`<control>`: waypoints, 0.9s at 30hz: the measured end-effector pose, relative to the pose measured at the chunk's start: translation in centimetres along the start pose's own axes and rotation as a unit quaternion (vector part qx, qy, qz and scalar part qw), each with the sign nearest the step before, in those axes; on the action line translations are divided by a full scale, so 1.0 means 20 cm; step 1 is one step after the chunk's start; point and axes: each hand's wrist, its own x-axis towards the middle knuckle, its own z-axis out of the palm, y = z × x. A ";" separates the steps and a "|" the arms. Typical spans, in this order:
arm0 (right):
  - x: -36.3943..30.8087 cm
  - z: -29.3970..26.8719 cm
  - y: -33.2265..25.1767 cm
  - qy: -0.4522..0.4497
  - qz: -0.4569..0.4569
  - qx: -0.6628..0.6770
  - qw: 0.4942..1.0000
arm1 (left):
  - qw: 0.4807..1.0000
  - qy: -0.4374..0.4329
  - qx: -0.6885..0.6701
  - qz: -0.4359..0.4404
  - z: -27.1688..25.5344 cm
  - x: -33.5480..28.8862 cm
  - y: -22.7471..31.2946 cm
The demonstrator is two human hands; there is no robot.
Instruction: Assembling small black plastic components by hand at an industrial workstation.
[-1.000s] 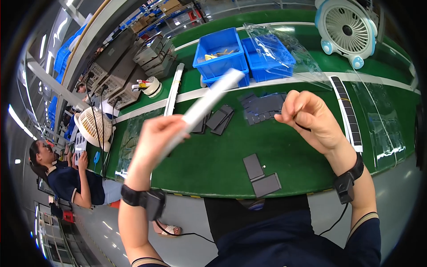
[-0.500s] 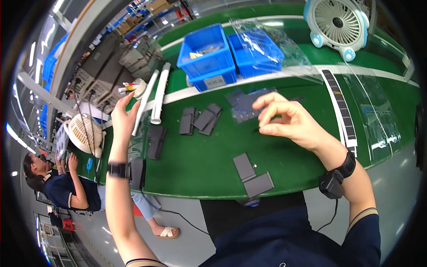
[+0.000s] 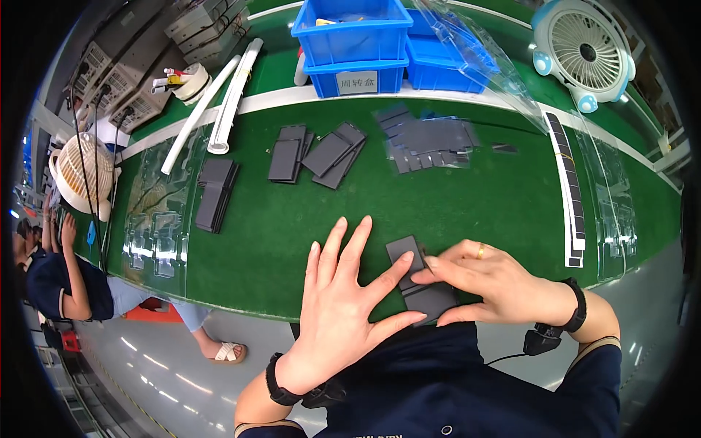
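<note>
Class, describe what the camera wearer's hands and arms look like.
Left hand and right hand: ungloved, the right with a gold ring. Each wrist has a black strap and boxy black unit; a thin dark cable leaves the right one. Short navy sleeves end in tan trim.

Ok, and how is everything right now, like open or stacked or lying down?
Left hand: open, fingers spread.
Right hand: fingers bent.
Near black blocks: flat, partly covered by both hands.
Far-left black blocks: piled up, overlapping.
Left blue bins: stacked, top one open.
White rods: lying down.
Blue-and-white fan: standing; can't tell if it's spinning.
</note>
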 end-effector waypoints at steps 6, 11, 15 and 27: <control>-0.05 0.05 0.01 0.043 -0.001 -0.039 0.998 | 1.000 0.001 -0.025 -0.016 0.00 0.01 -0.01; -0.05 0.08 0.00 0.068 -0.018 -0.075 0.995 | 0.999 -0.002 -0.035 -0.023 0.01 0.02 -0.01; -0.07 0.09 -0.01 0.070 0.001 -0.078 0.995 | 0.999 -0.003 -0.037 -0.025 0.01 0.02 -0.02; -0.09 0.11 -0.02 0.101 0.019 -0.050 0.993 | 0.999 -0.001 -0.030 -0.028 0.00 0.03 -0.01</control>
